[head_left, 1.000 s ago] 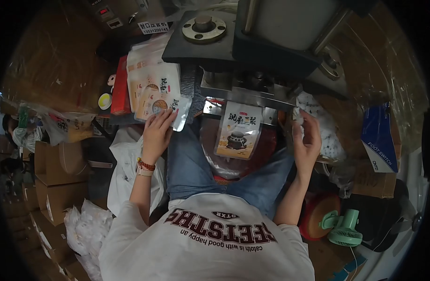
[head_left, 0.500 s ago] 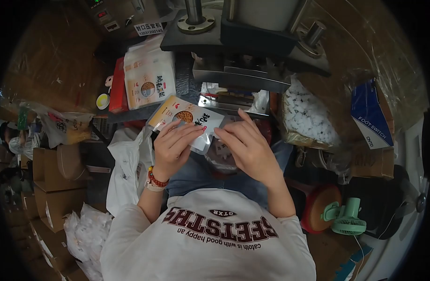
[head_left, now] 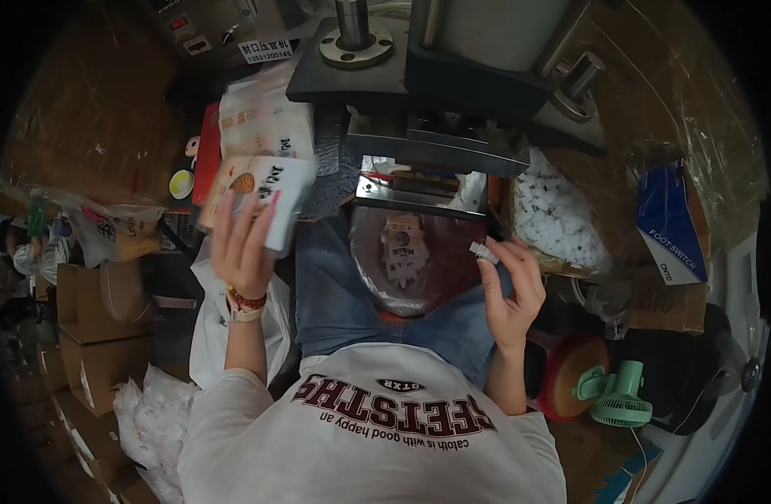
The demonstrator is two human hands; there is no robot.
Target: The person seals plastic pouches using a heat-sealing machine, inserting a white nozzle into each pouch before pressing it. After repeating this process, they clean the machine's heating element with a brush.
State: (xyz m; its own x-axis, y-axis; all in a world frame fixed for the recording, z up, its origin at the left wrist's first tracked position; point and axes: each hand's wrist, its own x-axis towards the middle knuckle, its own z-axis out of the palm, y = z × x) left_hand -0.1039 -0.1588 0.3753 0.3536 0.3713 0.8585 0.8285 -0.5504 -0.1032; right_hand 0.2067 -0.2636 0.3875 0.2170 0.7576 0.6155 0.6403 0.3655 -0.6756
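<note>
My left hand (head_left: pixel 244 244) grips a printed pouch (head_left: pixel 272 189), white and orange, smeared by motion. It is held in front of a stack of similar pouches (head_left: pixel 255 118), partly covering them. On the right, my right hand (head_left: pixel 516 290) pinches a small white plastic spout (head_left: pixel 483 251) between thumb and fingers. The box of white spouts (head_left: pixel 553 210) stands just beyond that hand. Between my hands, above my lap, a round red stool seat (head_left: pixel 440 273) under clear plastic bears a flat printed piece (head_left: pixel 404 248).
A press machine with a shiny metal jaw (head_left: pixel 419 189) stands straight ahead. To the right are a blue foot switch box (head_left: pixel 667 223) and a green fan (head_left: pixel 625 395). Cardboard boxes (head_left: pixel 87 378) and a white plastic bag (head_left: pixel 154 420) lie at the left.
My left hand has carried the pouch left, over toward the stack. My right hand has come away from the pouch, moved right, and now shows a white spout in its fingers.
</note>
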